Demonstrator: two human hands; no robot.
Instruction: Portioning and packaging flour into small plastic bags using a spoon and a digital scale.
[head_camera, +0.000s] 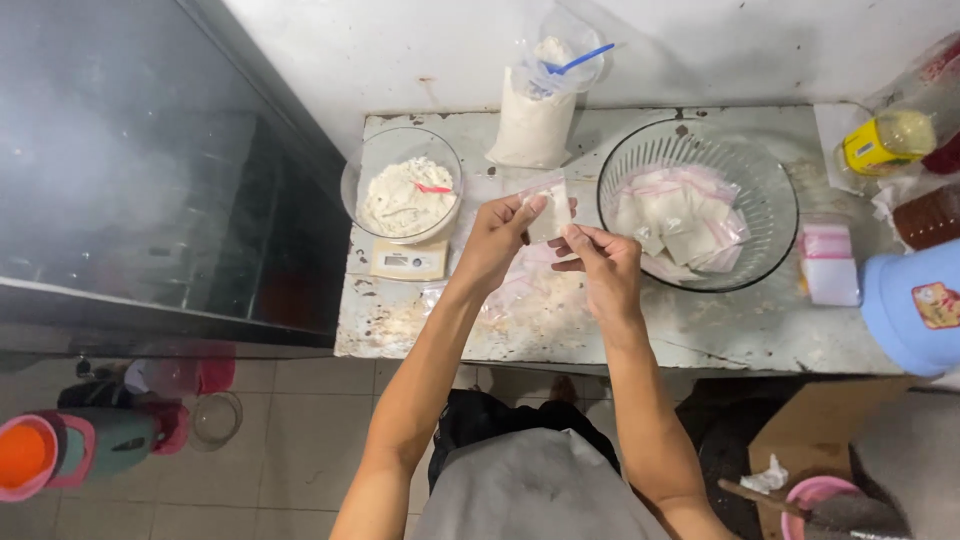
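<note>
Above the worn table (600, 340) I see my left hand (497, 238) and right hand (600, 262) pinching a small clear bag (549, 212) of white powder between fingertips, held between the bowl on the scale (402, 190) and the big glass bowl (770, 180) of filled bags.

oil bottle (885, 140), blue jug (915, 305), pink cup (28, 455)

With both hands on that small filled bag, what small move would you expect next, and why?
Probably pressing the zip strip shut along its top. Both the left hand and right hand pinch the small plastic bag of white powder above the table, and similar filled bags already lie in the ribbed glass bowl. Whether the strip is already closed is too small to tell.
</note>
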